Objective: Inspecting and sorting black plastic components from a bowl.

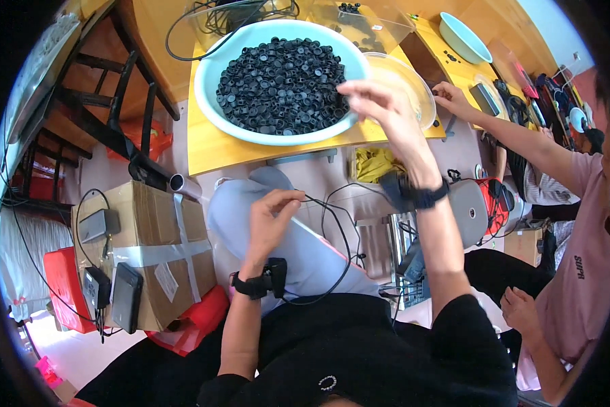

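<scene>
A large pale-blue basin [206,102] full of small round black plastic caps [278,85] stands on the yellow table in front of me. My right hand [386,112] is over the basin's right rim, its fingers stretched loosely toward the caps, and I see nothing in them. My left hand [271,220] hovers above my lap, below the table edge. Its thumb and forefinger are pinched together; whatever lies between them, if anything, is hidden. Dark bands with small devices sit on both my wrists, and a black cable [345,261] loops between them.
A clear round tub [423,95] stands right of the basin. Beside it another person's hand [454,102] touches the table. A taped cardboard box [152,237] is at my left, near dark stools [108,95]. Another pale basin [464,41] stands farther back.
</scene>
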